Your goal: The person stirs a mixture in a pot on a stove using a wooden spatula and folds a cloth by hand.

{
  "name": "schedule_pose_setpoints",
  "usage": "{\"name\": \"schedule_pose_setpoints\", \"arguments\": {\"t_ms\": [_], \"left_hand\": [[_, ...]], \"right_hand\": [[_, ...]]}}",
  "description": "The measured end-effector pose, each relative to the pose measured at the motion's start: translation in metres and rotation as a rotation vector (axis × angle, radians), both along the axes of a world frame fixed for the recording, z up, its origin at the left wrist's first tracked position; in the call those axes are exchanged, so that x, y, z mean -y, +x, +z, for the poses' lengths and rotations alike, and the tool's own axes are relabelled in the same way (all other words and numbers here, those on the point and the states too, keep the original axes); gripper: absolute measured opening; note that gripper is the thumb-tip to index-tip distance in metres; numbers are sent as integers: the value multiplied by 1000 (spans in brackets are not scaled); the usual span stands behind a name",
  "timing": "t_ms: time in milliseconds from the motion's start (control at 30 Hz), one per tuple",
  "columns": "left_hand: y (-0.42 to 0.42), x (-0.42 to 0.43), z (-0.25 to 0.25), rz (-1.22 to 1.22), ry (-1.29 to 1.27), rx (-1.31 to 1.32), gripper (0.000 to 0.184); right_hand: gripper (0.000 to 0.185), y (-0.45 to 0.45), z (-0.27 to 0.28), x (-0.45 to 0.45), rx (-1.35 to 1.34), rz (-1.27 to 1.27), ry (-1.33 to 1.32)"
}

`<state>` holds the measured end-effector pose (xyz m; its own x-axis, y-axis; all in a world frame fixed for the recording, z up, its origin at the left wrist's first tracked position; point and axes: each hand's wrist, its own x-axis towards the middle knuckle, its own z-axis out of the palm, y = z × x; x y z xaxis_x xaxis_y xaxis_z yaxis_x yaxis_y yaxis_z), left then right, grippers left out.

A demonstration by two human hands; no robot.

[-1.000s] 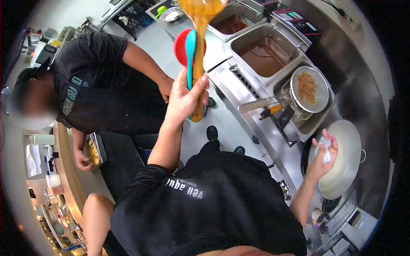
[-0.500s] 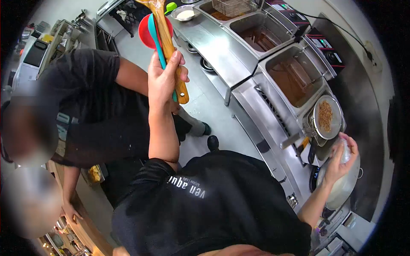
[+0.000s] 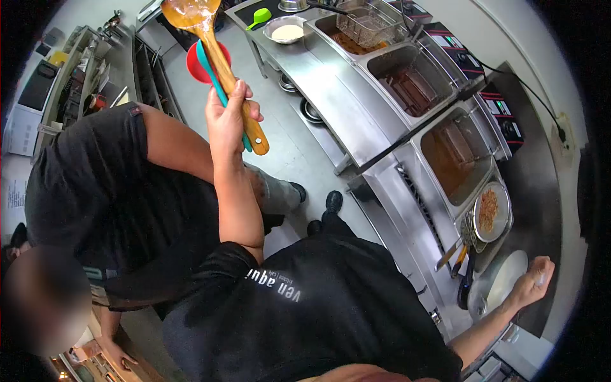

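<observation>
Closest up, a black shirt (image 3: 305, 312) with "ven aqui" printed in white is seen. Over to the left, a wooden spoon (image 3: 203, 25) with a wide, shiny wet head is gripped by the handle in the left hand (image 3: 228, 111), head up and tilted away. A turquoise-handled utensil (image 3: 216, 73) is clutched right along with it, and a red round-headed utensil (image 3: 198, 62) is partly hidden behind both. Way out on the right, the right hand (image 3: 533, 283) is curled closed around a small whitish thing (image 3: 540, 279), mostly covered by the fingers so it can't be made out. It's held just beside a pale-lined pan (image 3: 509, 274).

Past the pan, a fine-mesh strainer (image 3: 489, 216) is loaded with brown bits, with a wire whisk (image 3: 468, 229) beside it. Then three fryer wells (image 3: 439, 172) are lined up, brown liquid visible in the nearest, a wire basket (image 3: 363, 27) over the farthest. A co-worker (image 3: 121, 191) in black is bent over on the left. Farther off, a metal bowl (image 3: 284, 30) of pale stuff and a lime-green scoop (image 3: 259, 16) are set out on the steel counter (image 3: 318, 83).
</observation>
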<state>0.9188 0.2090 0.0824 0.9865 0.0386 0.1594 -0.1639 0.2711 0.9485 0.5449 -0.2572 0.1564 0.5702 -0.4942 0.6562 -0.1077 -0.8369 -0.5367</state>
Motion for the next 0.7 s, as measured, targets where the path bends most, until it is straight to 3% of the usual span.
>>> {"name": "schedule_pose_setpoints", "arguments": {"t_ms": [67,300,467,567,600,633,700], "left_hand": [[11,-5,1,19,10,-11,16],[79,17,17,52,8,40,15],[136,63,30,80,-22,126,16],[162,79,28,58,-75,165,16],[172,80,27,61,-82,162,16],[182,80,26,67,-89,165,16],[206,70,26,91,-76,150,16]], "right_hand": [[36,14,8,7,-18,-45,-139],[44,62,21,52,18,-87,-57],[61,100,31,96,-77,-241,-146],[54,123,35,121,-33,-239,-37],[43,123,24,141,-172,-472,-572],[43,130,24,143,-166,-468,-579],[30,152,22,145,-64,-54,-49]]}}
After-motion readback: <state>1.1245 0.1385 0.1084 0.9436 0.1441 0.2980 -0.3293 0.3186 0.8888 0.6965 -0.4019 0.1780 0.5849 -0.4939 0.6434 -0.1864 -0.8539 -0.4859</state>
